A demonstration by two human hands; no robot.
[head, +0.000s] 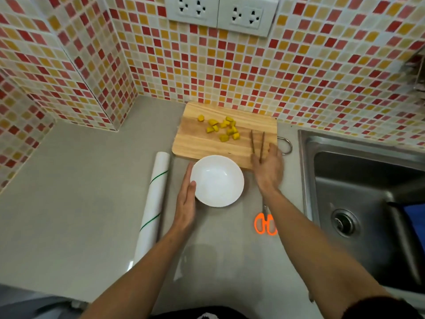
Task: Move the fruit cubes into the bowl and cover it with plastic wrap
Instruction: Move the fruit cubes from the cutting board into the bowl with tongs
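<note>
Fruit cubes [222, 128] on board — beyond both spread hands, left hand [185, 204] touching bowl [218, 180]

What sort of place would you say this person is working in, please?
Most likely a home kitchen: a steel sink set into a grey counter, a mosaic-tiled wall with sockets, and a wooden cutting board holding fruit cubes.

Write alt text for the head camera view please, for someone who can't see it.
A person's left hand steadies an empty white bowl on a grey counter while the right hand reaches for chopsticks on a wooden cutting board holding yellow fruit cubes.
</note>
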